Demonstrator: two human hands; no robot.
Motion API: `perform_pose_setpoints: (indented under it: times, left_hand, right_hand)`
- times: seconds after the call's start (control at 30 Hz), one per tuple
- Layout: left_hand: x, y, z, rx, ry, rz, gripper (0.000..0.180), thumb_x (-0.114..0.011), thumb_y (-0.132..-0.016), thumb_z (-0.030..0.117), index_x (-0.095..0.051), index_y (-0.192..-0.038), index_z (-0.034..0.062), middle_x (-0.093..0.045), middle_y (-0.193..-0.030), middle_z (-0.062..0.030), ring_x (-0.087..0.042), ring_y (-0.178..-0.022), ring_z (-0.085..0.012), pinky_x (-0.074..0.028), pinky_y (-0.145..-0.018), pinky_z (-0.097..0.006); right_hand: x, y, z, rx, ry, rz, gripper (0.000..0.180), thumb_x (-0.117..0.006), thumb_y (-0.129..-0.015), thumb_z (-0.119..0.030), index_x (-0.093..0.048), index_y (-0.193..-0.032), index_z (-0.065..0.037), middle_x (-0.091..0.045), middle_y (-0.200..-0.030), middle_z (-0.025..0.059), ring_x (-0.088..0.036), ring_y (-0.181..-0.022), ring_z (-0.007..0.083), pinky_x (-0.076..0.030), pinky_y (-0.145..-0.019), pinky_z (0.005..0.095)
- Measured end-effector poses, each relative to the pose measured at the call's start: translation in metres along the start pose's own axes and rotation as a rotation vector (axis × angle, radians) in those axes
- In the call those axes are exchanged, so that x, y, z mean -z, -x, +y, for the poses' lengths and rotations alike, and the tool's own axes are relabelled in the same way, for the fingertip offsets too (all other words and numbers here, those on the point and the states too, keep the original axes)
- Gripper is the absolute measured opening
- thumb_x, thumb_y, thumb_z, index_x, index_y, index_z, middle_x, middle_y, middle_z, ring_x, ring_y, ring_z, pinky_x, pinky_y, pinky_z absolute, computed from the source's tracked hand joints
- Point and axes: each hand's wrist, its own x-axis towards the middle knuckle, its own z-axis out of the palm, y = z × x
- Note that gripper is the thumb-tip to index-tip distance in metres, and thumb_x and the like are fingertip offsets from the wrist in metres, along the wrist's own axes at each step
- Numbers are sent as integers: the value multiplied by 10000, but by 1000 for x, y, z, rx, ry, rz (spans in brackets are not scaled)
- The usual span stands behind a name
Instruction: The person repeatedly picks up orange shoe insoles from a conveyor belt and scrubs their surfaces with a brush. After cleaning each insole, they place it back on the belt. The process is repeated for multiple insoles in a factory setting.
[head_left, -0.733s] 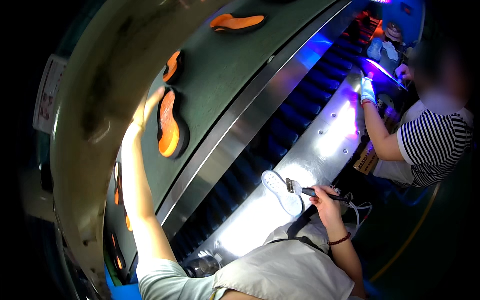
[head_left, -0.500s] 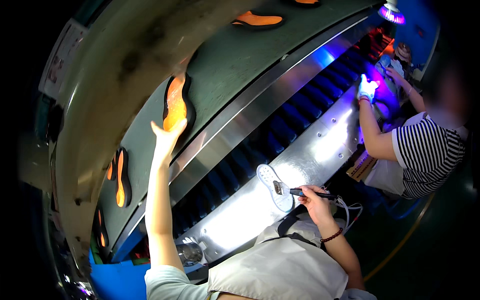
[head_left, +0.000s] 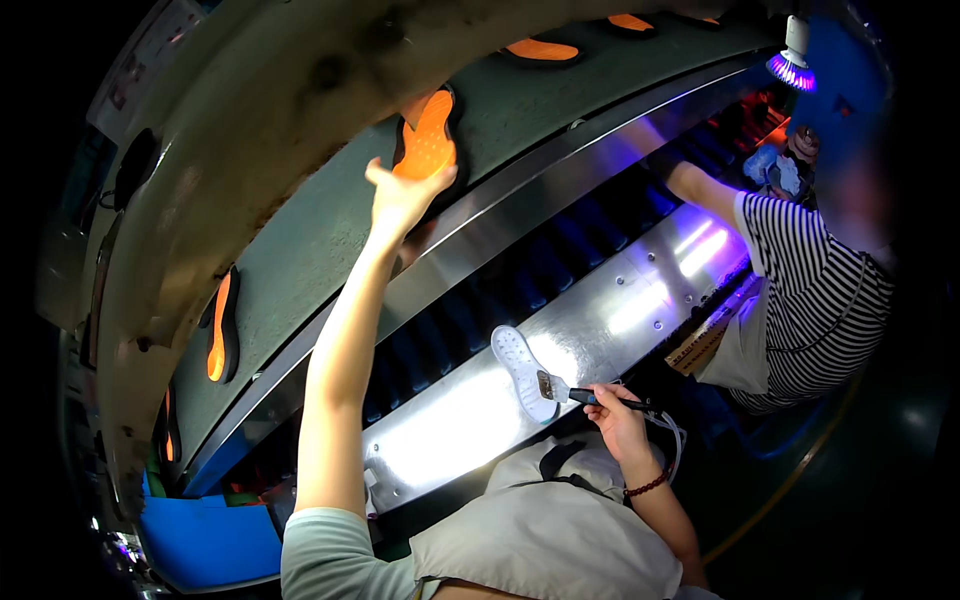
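At the near end of an orange-and-black shoe sole on the green conveyor belt, my left hand grips the edge. Its thumb sticks out to the left, and some fingertips are hard to make out against the orange. Lower down, a white dotted sole-shaped piece lies on the shiny metal shelf. My right hand is closed around the black handle of a flat brush. The brush head touches the near half of the white piece. Thin pale tubes trail from the handle's end.
More orange-and-black soles lie along the belt. A pale curved cover overhangs the far side. Dark slats run between the belt's metal rail and the shelf. At right, a person in a striped shirt reaches in beneath a purple lamp.
My left hand and the sole at it have moved up and to the right along the belt. The brush has shifted slightly over the white piece. The other person's arm now reaches further in.
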Motion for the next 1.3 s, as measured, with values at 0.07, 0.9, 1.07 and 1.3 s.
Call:
perform_pose_setpoints:
  times: [0.07,0.9,1.07,1.3]
  left_hand:
    - [-24,-39,-3,36,-159,155,1129,-751,-562,476,-81,-1260,-105,-494,-1125,-259,-521,-1041,-312,-411,-878,-331]
    - [-282,-199,64,-870,-564,-72,450,-484,-839,317,-386,-1217,91,-418,-1239,-145,-429,-1124,-278,-364,-906,-399]
    - [-217,-160,71,-786,-768,-41,266,-508,-830,326,-614,-815,81,-639,-807,-98,-627,-746,-275,-496,-644,-377]
    - [-120,-55,78,-975,-295,-224,211,-550,-803,246,-570,-750,43,-598,-750,-133,-580,-713,-312,-442,-623,-397]
  right_hand:
    - [-4,2,-4,6,17,-9,94,-572,-824,-94,-590,-876,-18,-624,-835,79,-568,-653,118,-441,-598,205]
    - [2,16,-16,26,-67,444,118,-561,-819,-66,-585,-898,19,-592,-849,90,-560,-680,172,-475,-634,271]
    - [-2,21,-25,-21,-38,323,118,-527,-841,-71,-596,-906,-2,-580,-891,76,-533,-734,162,-450,-677,266]
    - [-1,5,-42,-49,150,-69,137,-523,-857,-93,-599,-924,0,-596,-909,78,-560,-751,123,-447,-675,237]
